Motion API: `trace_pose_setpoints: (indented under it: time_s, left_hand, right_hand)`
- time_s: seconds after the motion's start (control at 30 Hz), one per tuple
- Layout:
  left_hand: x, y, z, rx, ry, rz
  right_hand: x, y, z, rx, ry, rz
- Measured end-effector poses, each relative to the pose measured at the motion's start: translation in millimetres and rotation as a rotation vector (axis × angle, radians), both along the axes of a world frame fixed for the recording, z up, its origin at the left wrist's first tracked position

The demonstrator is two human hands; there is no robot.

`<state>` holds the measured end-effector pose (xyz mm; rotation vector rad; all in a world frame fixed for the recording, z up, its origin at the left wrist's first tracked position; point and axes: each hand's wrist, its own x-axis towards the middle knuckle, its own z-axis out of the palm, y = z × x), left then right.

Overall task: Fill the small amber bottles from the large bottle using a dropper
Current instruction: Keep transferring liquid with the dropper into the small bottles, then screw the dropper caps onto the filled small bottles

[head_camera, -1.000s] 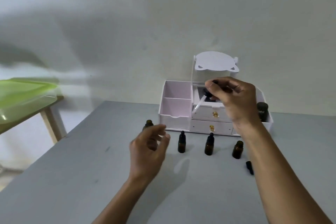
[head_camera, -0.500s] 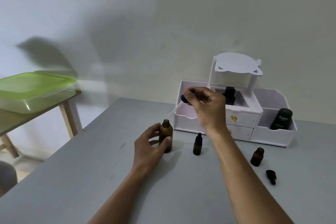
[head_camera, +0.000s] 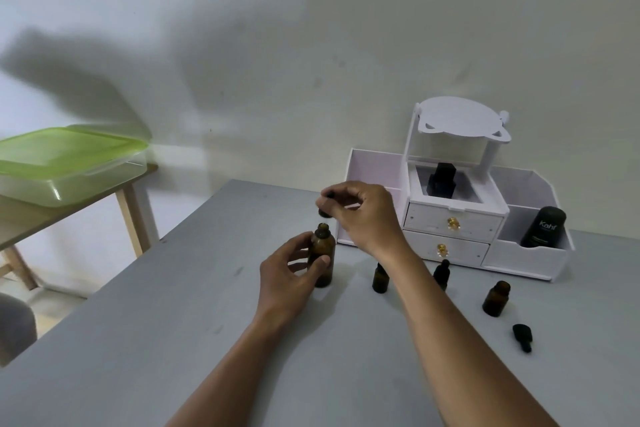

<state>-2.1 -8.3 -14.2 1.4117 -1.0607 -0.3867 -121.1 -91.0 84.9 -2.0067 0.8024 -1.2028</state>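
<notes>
Large bottle [head_camera: 323, 250] of amber glass, uncapped and upright, stands near the middle of our grey table [head_camera: 138, 340], the widest thing before us, which runs back to a pale wall. At the table's far edge sits a white organizer [head_camera: 429, 218] with two gold-knobbed drawers and open bins on either side. A black bottle [head_camera: 441, 180] stands in its upper middle well, and a black Kahf container [head_camera: 543, 227] leans in the right bin. Off to our left a wooden side table [head_camera: 133, 218] carries a clear box with a green lid [head_camera: 65, 156]. Our left hand [head_camera: 287, 274] grips the large bottle, thumb across its front and fingers curled round its far side. Our right hand [head_camera: 363, 215] hovers just above the bottle's mouth, fingertips drawn together in a pinch on the black top of the dropper [head_camera: 325, 212]. We cannot make out its glass tube, nor whether it reaches into the neck. To the right stand the small amber bottles [head_camera: 380, 279], three in a loose row. The one nearest the large bottle is partly hidden by our right forearm. The middle bottle [head_camera: 442, 274] wears a black dropper cap just in front of the drawers. The uncapped bottle [head_camera: 496, 298] stands furthest right. Near that one, closer to us, a loose black cap [head_camera: 522, 337] lies on its side.
</notes>
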Motion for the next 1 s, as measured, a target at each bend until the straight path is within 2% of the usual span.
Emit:
trace_pose_setpoints:
  time_s: [0.13,0.37,0.53,0.63,0.7,0.87,1.0]
  left_hand:
    - [-0.1,1.1,0.6,0.000,-0.015,0.002]
    - [-3.6,5.5,0.6,-0.013,-0.063,0.052]
    - [-23.4,19.7,10.6,-0.174,-0.233,0.230]
    - [-42.2,24.4,14.8,-0.206,-0.298,0.229]
    - [-58.9,26.7,15.8,-0.200,-0.275,0.195]
    - [-104.4,29.3,12.1,-0.178,-0.261,-0.006]
    - [-143.6,20.0,11.1,-0.010,-0.224,-0.227]
  right_hand:
    - [2.1,2.1,-19.9,0.023,0.084,-0.033]
    - [-14.9,9.7,-17.0,0.020,0.073,-0.050]
    - [-78.6,17.1,-12.4,-0.119,-0.010,-0.103]
    - [-132.2,18.0,-16.5,-0.197,0.031,-0.163]
    - [-167.2,17.1,-22.4,-0.209,0.059,-0.227]
    - [-238.7,17.4,-46.5,-0.021,0.156,-0.432]
    - [-267.4,17.6,-61.4,0.215,0.240,-0.511]
